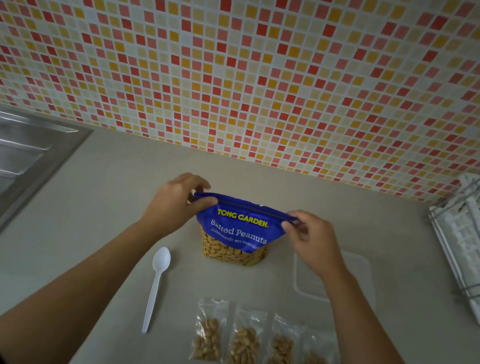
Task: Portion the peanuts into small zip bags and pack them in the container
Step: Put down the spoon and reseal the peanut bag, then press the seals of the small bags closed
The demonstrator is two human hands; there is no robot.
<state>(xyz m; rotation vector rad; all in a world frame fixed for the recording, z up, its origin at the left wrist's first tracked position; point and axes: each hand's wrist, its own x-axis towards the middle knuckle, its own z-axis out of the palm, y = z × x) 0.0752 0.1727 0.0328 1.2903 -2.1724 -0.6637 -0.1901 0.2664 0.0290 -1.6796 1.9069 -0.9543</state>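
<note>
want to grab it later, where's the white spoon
Head view: the white spoon lies on the counter, left of centre, left of the peanut bag and the four filled zip bags.

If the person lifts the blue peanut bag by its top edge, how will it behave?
The blue peanut bag is probably floppy: its top edge curves between the left hand and right hand. Likely bottom-heavy, since peanuts fill its lower part.

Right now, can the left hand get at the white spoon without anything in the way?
Probably yes. The spoon lies on bare counter beside the left forearm, apart from the zip bags. But the left hand is pinching the peanut bag top, so it must let go first.
</note>
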